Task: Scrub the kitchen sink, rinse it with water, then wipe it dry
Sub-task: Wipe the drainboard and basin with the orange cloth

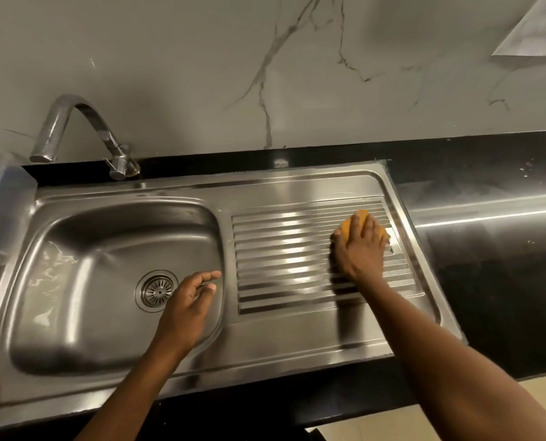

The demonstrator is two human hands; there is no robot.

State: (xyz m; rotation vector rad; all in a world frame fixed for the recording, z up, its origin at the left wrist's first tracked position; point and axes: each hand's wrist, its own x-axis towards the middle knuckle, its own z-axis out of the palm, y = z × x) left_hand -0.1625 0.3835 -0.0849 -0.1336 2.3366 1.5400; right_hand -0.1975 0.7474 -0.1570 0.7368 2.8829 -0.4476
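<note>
The fingers of the right hand lie spread over an orange sponge, with the thumb against its 9 o'clock edge, so the hand grips the sponge from above and presses it down. The sponge sits on the ribbed drainboard, at the 2 o'clock corner of the ribbed area and close to its far right edge. Only the sponge's edges show past the fingers. The right forearm runs back from the hand toward 5 o'clock and crosses the front rim of the sink. The fingers of the left hand are loosely extended, slightly apart, and hold nothing. They point toward 1 o'clock. This hand hovers over the 3 o'clock side of the basin, between the round drain strainer and the drainboard. Whether it touches the steel cannot be determined. The drainboard lies at 3 o'clock of the basin, in the same steel unit. A curved chrome tap stands at the 12 o'clock rim of the basin, its spout turned toward 9 o'clock. A black worktop surrounds the sink. A clear plastic container stands at 9 o'clock of the sink. A veined grey wall panel rises behind.
</note>
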